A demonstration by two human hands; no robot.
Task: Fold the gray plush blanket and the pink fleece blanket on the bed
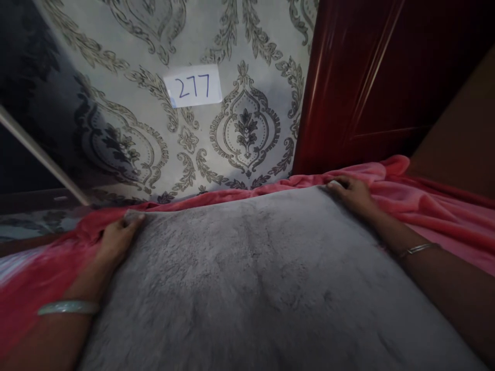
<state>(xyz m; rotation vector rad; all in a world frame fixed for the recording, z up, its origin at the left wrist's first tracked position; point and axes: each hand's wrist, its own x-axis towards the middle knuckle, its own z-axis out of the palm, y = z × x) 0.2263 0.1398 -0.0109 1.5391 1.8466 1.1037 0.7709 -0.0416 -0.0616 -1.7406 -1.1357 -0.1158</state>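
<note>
A grey, plush fabric piece, perhaps a mat or small rug (247, 268), spreads across the middle of the view with its far edge nearly straight. My left hand (119, 237) pinches its far left corner, thumb on top. At the far right corner, my right hand (350, 193) grips the same fabric between thumb and fingers. The near part of the grey piece runs out of the bottom of the view. Beneath it and past its far edge shows a pink-red blanket (429, 201).
Patterned wallpaper (245, 129) rises just beyond the far edge, bearing a paper label (193, 86) marked 277. A dark red wooden panel (359, 77) stands at the right. On the left, a pale strip (42, 154) slants down toward the blanket.
</note>
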